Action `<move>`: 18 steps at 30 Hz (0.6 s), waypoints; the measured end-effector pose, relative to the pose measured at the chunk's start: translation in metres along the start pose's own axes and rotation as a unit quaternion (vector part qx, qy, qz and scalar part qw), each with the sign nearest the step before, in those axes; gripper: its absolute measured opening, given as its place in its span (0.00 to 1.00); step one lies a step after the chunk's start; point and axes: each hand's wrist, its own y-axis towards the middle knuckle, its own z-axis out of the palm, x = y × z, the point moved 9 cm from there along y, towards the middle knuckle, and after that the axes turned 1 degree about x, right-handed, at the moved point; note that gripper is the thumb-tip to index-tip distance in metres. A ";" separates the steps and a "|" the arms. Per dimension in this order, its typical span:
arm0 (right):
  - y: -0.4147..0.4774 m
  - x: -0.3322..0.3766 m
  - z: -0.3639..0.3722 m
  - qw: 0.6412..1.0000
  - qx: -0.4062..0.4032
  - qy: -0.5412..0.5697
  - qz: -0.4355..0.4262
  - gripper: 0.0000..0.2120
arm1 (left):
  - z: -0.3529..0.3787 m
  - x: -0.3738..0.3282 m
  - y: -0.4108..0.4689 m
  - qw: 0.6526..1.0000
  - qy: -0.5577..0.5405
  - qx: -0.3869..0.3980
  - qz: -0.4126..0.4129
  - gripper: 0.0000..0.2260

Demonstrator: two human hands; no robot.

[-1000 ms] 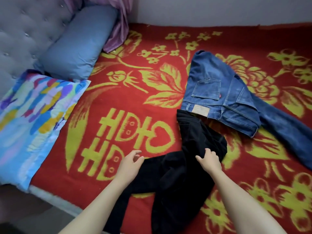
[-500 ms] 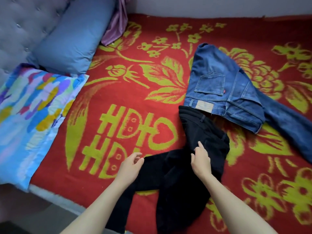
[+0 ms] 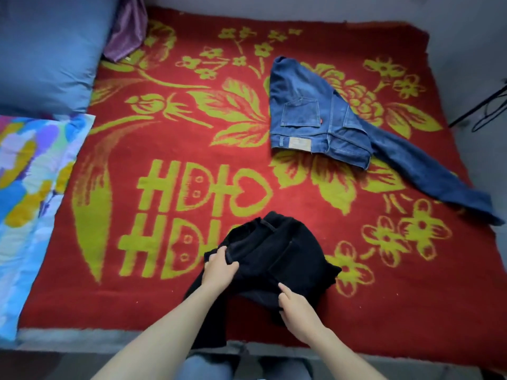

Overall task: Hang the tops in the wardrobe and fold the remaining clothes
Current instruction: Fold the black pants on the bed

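Black trousers (image 3: 277, 259) lie bunched near the front edge of the bed, waistband away from me, one leg hanging over the edge. My left hand (image 3: 219, 270) grips the waistband at its left side. My right hand (image 3: 297, 311) holds the fabric at the lower right, fingers curled into the cloth with the forefinger stretched out. Blue jeans (image 3: 323, 124) lie apart at the back right, one leg trailing toward the right edge.
A red blanket with yellow flowers (image 3: 178, 138) covers the bed. A blue pillow (image 3: 49, 50) and a multicoloured pillow (image 3: 30, 193) lie along the left. Purple cloth (image 3: 126, 26) sits at the back left. Black cables (image 3: 485, 105) stand by the right wall.
Both hands have taken hold of the black trousers and pulled them toward me, away from the jeans. My view has shifted back and higher.
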 end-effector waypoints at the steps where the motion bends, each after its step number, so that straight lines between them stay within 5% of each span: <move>1: -0.001 0.003 0.003 1.000 0.000 0.004 0.015 0.04 | 0.000 0.010 0.001 1.000 0.020 0.014 0.000 0.28; 8: 0.020 -0.020 -0.091 0.960 -0.230 -0.008 0.160 0.22 | -0.006 0.049 0.000 0.998 0.005 0.061 -0.003 0.28; 14: 0.070 -0.092 -0.108 0.942 -0.118 0.093 0.301 0.48 | -0.020 0.086 -0.006 0.998 -0.040 0.053 0.000 0.27; 18: 0.078 -0.095 -0.077 0.929 -0.056 0.161 0.328 0.48 | -0.027 0.103 -0.011 0.997 -0.065 0.041 -0.020 0.25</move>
